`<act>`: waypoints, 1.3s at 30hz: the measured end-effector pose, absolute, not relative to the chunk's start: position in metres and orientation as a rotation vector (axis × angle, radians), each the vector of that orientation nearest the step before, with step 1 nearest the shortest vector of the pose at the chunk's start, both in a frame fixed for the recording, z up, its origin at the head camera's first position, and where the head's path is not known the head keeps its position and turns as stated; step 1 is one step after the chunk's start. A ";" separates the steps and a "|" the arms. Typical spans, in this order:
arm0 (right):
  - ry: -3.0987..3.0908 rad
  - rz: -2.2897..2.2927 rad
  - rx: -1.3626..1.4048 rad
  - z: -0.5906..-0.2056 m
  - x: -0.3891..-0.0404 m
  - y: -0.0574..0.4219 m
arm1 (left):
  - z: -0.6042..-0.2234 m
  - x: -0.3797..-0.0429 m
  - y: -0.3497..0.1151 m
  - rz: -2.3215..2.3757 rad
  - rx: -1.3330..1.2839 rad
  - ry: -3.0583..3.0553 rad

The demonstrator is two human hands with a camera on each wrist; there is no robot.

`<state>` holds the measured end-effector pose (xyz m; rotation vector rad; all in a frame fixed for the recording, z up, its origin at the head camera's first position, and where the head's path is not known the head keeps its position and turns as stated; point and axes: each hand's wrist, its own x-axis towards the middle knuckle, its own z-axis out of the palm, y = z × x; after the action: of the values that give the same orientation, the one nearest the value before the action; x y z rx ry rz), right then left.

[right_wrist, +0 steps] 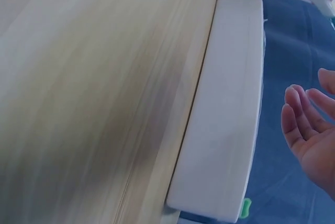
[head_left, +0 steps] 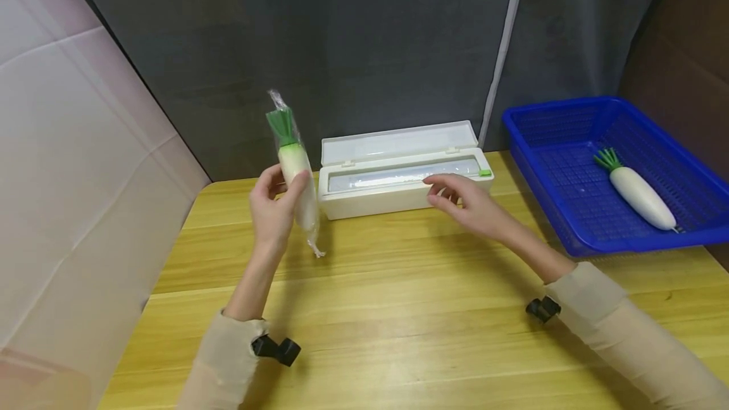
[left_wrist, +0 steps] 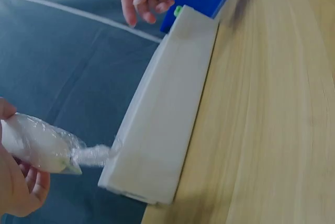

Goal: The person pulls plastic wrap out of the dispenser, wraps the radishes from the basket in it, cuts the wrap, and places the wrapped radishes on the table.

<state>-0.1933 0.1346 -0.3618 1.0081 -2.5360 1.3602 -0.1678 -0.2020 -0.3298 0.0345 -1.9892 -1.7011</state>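
In the head view my left hand (head_left: 272,207) holds a white radish (head_left: 296,160) with a green top, its thumb and fingers around the body. Clear plastic film wraps this radish and is twisted at both ends; in the left wrist view one twisted film end (left_wrist: 94,155) sticks out toward the box. My right hand (head_left: 469,202) hovers by the white film dispenser box (head_left: 376,200), fingers loosely bent and holding nothing. The box's lid (head_left: 398,144) stands raised, and shiny film (head_left: 398,177) shows inside. A green slider (head_left: 485,173) sits at its right end.
A blue plastic basket (head_left: 532,188) stands on the right of the wooden table (head_left: 370,309), with an unwrapped radish (head_left: 640,198) lying in it. Behind the table hangs a dark grey curtain (head_left: 370,43). Pale fabric (head_left: 85,176) is on the left.
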 end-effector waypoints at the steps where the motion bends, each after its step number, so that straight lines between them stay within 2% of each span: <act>1: -2.538 1.342 1.000 -0.362 -0.195 0.136 | -0.331 -0.168 -0.205 -1.694 0.052 -2.004; 22: -2.608 1.226 0.786 -0.378 -0.216 0.161 | -0.353 -0.178 -0.257 -1.459 0.373 -2.312; 39: -2.540 1.098 0.729 -0.385 -0.228 0.173 | -0.373 -0.191 -0.305 -1.322 0.593 -2.440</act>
<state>-0.2284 0.1728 -0.3852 0.7286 -2.5404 1.0981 -0.1909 -0.3050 -0.3729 0.5929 -2.4405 -1.3221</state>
